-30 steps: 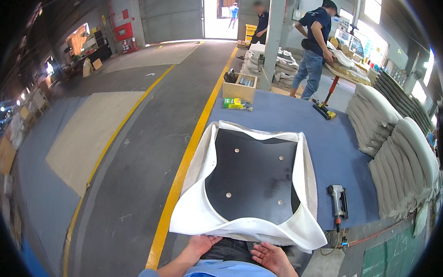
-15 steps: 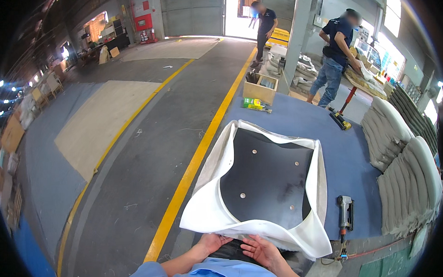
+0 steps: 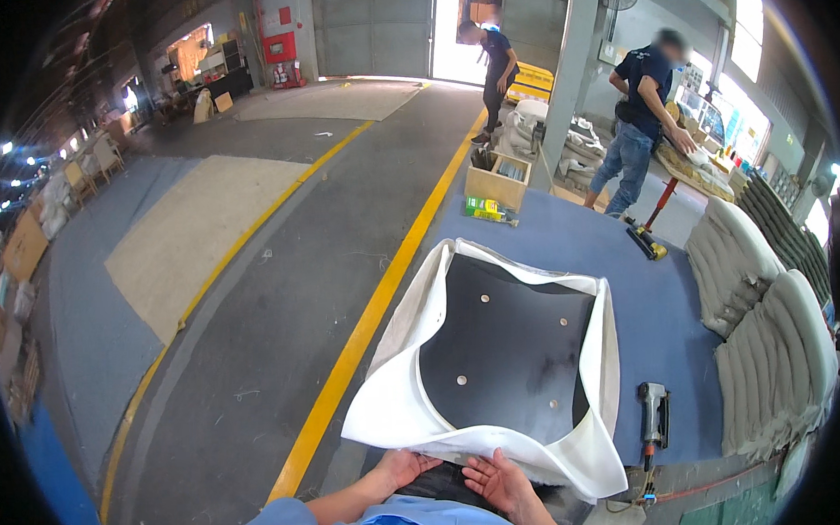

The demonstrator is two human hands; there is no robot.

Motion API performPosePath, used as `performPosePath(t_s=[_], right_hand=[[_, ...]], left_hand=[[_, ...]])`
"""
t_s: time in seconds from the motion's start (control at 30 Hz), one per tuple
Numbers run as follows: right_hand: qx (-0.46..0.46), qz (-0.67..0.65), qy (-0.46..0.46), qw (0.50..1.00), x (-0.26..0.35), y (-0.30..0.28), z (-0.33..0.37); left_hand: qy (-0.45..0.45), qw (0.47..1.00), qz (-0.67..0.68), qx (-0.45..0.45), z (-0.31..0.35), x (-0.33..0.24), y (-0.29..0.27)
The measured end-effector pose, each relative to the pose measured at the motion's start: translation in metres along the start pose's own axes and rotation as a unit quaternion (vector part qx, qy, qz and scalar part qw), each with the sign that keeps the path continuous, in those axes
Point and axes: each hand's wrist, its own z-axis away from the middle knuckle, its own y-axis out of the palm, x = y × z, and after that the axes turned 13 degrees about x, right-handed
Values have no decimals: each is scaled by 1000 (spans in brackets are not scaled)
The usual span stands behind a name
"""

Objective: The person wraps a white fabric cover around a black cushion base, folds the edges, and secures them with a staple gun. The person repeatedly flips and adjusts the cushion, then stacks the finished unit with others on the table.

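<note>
A seat cushion in white cloth lies on the blue-topped table in front of me. Its dark board (image 3: 511, 343) with several round holes faces up, and a wavy white border (image 3: 388, 407) rises around it. My left hand (image 3: 401, 469) is at the near edge, palm up, its fingers pinching the cloth's rim. Just to its right my right hand (image 3: 498, 482) touches that rim with its thumb, the fingers spread and partly curled. The cushion's underside is hidden.
A staple gun (image 3: 654, 421) lies right of the cushion, another tool (image 3: 644, 241) farther back. Stacked grey cushions (image 3: 777, 361) line the right side. A wooden box (image 3: 498, 178) and green-yellow packet (image 3: 490, 211) sit at the far edge. Two people work beyond, near a pillar (image 3: 573, 81).
The view has tilted slightly, so the table sits lower in it. Both hands stay at the cushion's near edge. The person at the far door has bent and shifted left.
</note>
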Motion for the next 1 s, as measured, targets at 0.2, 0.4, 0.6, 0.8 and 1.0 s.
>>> performPosePath(t_s=[0.2,0.4,0.6,0.8,1.0], right_hand=[[-5,23,-15,1000,4,-2,-4],[-11,28,-15,999,3,-2,-5],[-29,32,-9,999,3,-1,-6],[-28,26,-10,999,1,-5,-11],[-26,26,-16,999,0,1,-19]], left_hand=[[-3,1000,-6,-6,-1,0,-2],[1,1000,1,7,0,1,-3],[3,1000,-3,15,-2,1,-7],[9,1000,6,17,-2,4,-9],[-6,1000,-18,18,-6,3,-11]])
